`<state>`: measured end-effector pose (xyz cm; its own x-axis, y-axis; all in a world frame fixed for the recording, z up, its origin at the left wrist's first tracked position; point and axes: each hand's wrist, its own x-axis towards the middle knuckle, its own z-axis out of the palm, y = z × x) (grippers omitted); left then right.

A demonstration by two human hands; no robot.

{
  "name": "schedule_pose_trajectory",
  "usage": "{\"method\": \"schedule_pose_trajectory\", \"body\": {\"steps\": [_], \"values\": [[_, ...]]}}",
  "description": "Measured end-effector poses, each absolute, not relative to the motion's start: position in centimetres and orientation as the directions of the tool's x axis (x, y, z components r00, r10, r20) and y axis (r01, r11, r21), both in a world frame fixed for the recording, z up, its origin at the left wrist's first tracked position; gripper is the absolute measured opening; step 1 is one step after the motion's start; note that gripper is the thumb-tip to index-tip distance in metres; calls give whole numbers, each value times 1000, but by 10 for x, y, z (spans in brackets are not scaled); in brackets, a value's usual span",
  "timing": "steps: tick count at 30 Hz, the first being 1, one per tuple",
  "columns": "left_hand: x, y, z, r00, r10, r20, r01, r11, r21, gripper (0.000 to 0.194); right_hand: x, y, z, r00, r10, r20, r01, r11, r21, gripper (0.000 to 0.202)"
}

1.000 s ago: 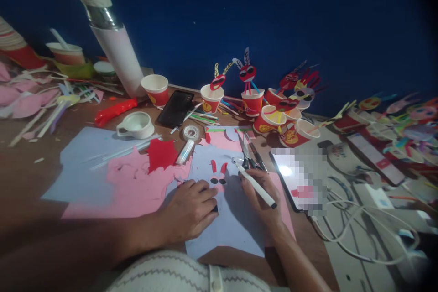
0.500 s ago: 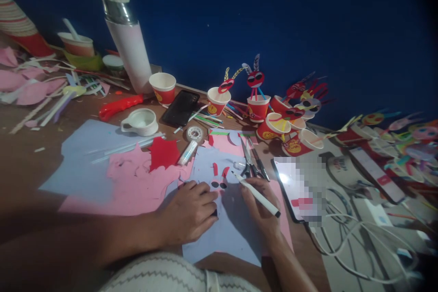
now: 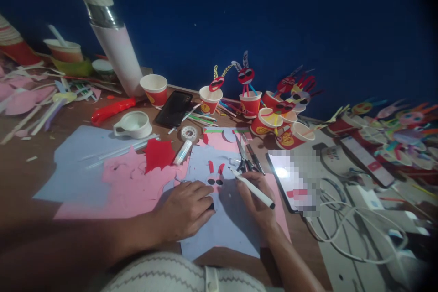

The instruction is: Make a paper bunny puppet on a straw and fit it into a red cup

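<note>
One brown table (image 3: 20,169): reaches back to a dark blue wall (image 3: 205,9).
Blue sheet (image 3: 229,232): lies on the near side of the table, pink paper (image 3: 281,212) showing beyond its right edge.
Left hand (image 3: 191,205): rests on the sheet, fingers bent and close together; whether they grip the small black piece (image 3: 211,206) at their tips cannot be told.
Right hand (image 3: 257,205): fingers closed around a white marker (image 3: 253,189).
Scissors (image 3: 243,162): just beyond the right hand, beside a dark pen (image 3: 253,158).
White marker: tilted above the sheet, tip near two red strips (image 3: 211,167).
Red strips: on the sheet, beyond two black ovals (image 3: 219,182).
Black ovals: side by side, between the hands.
</note>
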<state>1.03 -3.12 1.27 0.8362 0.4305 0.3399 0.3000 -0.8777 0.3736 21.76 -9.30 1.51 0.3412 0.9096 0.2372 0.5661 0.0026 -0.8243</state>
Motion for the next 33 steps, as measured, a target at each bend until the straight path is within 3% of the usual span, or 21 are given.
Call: {"method": "schedule_pose_trajectory", "body": {"steps": [10, 19, 24, 28, 33], "values": [[11, -32, 19, 873, 405, 271, 320, -896, 309, 17, 219, -96, 8, 351, 889, 293, 566, 48, -823, 16], [7, -38, 26, 909, 365, 202, 308, -914, 264, 15, 216, -101, 14, 253, 889, 381, 622, 153, -768, 16], [6, -45, 21, 877, 397, 269, 321, -903, 286, 15, 209, -103, 18, 288, 934, 211, 511, 36, -859, 7], [6, -48, 17, 845, 446, 295, 348, -877, 331, 14, 200, -108, 22, 393, 919, 37, 343, -109, -933, 12], [5, -43, 16, 852, 444, 277, 331, -868, 370, 16, 199, -112, 36, 322, 938, -129, 224, -208, -952, 13]]}}
